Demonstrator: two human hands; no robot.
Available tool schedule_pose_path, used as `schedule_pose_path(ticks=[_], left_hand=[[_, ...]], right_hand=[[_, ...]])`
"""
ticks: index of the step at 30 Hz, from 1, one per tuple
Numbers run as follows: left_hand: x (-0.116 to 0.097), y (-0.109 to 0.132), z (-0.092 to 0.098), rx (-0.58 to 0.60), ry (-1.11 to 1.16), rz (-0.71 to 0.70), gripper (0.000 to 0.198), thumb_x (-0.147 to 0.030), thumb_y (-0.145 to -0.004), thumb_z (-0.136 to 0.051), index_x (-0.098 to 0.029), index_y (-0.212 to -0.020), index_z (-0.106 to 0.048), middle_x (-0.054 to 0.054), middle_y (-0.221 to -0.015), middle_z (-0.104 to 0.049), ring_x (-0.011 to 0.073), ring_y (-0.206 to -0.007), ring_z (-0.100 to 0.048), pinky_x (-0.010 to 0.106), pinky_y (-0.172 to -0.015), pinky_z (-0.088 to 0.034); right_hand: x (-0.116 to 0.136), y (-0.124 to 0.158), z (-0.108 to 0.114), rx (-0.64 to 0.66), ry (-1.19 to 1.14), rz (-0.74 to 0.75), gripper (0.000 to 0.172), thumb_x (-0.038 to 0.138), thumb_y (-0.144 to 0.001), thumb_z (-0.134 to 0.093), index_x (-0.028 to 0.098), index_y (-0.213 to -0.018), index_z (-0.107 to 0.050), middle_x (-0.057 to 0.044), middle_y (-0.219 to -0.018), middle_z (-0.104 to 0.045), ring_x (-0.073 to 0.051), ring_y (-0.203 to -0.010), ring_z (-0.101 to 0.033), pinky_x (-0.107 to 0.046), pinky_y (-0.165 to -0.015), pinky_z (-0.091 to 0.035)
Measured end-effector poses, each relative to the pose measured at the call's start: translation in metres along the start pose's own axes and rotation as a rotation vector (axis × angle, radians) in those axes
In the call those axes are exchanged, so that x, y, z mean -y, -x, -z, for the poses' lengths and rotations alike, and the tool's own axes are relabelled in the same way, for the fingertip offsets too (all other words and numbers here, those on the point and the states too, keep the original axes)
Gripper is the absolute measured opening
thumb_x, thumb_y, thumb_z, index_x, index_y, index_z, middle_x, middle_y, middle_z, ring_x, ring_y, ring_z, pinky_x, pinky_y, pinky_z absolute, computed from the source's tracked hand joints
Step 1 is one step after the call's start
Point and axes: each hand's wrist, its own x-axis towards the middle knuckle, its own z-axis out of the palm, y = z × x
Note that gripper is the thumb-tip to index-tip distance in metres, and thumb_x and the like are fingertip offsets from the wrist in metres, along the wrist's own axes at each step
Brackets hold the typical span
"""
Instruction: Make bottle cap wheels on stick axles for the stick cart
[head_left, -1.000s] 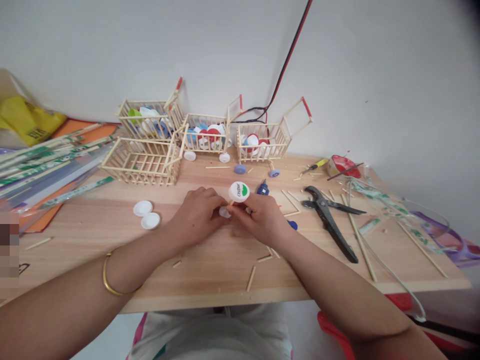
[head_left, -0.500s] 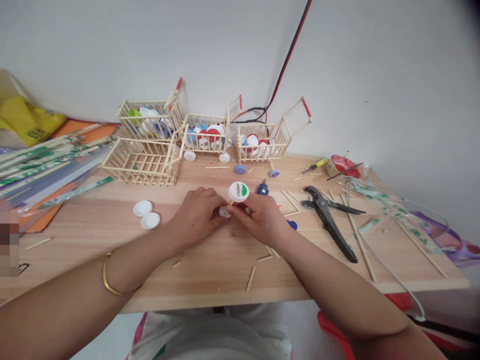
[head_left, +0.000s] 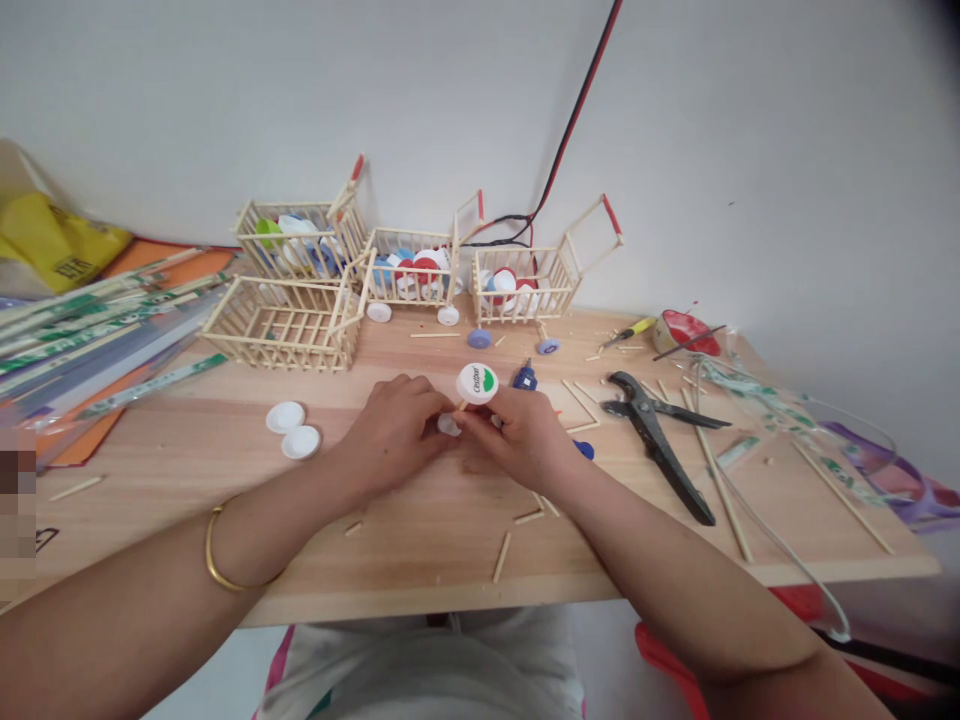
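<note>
My right hand [head_left: 521, 430] pinches a thin wooden stick [head_left: 460, 406] that has a white cap with green print [head_left: 478, 384] at its upper end. At the stick's lower end is a small whitish cap [head_left: 449, 425], and the fingers of my left hand [head_left: 401, 430] are closed on its left side. Both hands are low over the wooden table, fingertips almost meeting. Two white caps [head_left: 301, 442] lie left of my left hand. A blue glue bottle [head_left: 526, 376] is just beyond my right hand.
Stick-built carts [head_left: 285, 325] line the back, some holding coloured caps. Black pliers [head_left: 660, 440], loose sticks [head_left: 502, 556], a red bowl [head_left: 686, 333] and a yellow-handled cutter [head_left: 637, 329] are at the right. Wrapped sticks [head_left: 150, 385] cover the left side.
</note>
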Motion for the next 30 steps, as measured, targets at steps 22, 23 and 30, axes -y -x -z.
schedule_pose_path(ticks=[22, 23, 30], left_hand=[[0.0002, 0.0001, 0.0015, 0.008, 0.002, 0.009, 0.015, -0.031, -0.081, -0.059, -0.021, -0.091, -0.067, 0.005, -0.086, -0.063, 0.0223, -0.086, -0.054, 0.034, -0.075, -0.038], [0.0003, 0.0001, 0.0013, 0.006, 0.002, 0.008, 0.015, -0.031, -0.081, -0.06, -0.022, -0.091, -0.067, 0.005, -0.086, -0.063, 0.0223, -0.086, -0.054, 0.034, -0.075, -0.038], [-0.0002, 0.0, 0.0014, 0.012, 0.009, 0.012, 0.016, -0.032, -0.082, -0.059, -0.021, -0.09, -0.067, 0.005, -0.085, -0.062, 0.0223, -0.085, -0.054, 0.034, -0.075, -0.038]], right_hand=[[-0.0012, 0.0002, -0.001, -0.007, -0.008, 0.0, 0.011, 0.024, -0.086, -0.058, 0.017, -0.078, -0.062, -0.002, -0.07, -0.066, -0.013, -0.063, -0.059, -0.021, -0.057, -0.038], [-0.001, 0.0002, -0.001, -0.006, -0.011, -0.003, 0.011, 0.024, -0.086, -0.058, 0.017, -0.078, -0.062, -0.002, -0.07, -0.066, -0.013, -0.063, -0.059, -0.021, -0.057, -0.038], [-0.0004, 0.0006, -0.0015, -0.005, -0.028, -0.011, 0.011, 0.024, -0.086, -0.057, 0.017, -0.078, -0.061, -0.002, -0.07, -0.066, -0.013, -0.063, -0.06, -0.021, -0.057, -0.039]])
